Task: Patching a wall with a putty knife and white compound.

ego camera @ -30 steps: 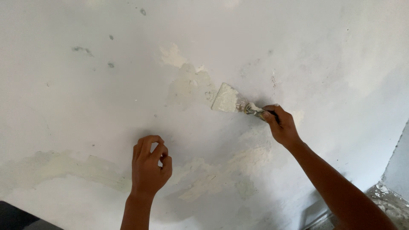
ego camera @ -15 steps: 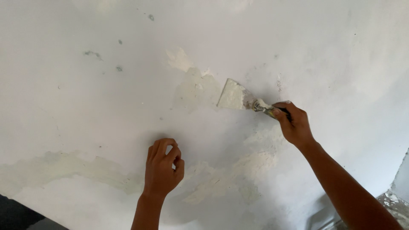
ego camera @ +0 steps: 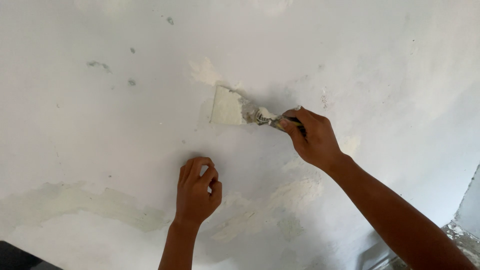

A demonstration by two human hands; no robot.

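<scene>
Right hand (ego camera: pixel 312 140) is clenched around the handle of a putty knife (ego camera: pixel 245 110), fingers wrapped so tightly that most of the handle is hidden; only a short smeared stretch shows between the knuckles and the blade. That broad, pale blade lies flat against the white wall (ego camera: pixel 100 140), a little above the middle of the view, coated in filler so that its edges are hard to tell from the patch beneath it. Left hand (ego camera: pixel 196 192) rests against the wall lower down, well apart from the knife, its fingers curled loosely inward; it seems to hold nothing, though the palm faces the wall and cannot be seen. Both forearms run out of the bottom edge, the right one cut off at the lower right corner.

Cream patches of filler (ego camera: pixel 85 202) band the wall near the lower left, with more below the right hand. Small grey chips (ego camera: pixel 99 64) dot the upper left. At the far right edge a grey strip (ego camera: pixel 470 205) and some speckled surface below it are too cropped to identify. A dark corner (ego camera: pixel 15 257) at the bottom left is likewise unclear.
</scene>
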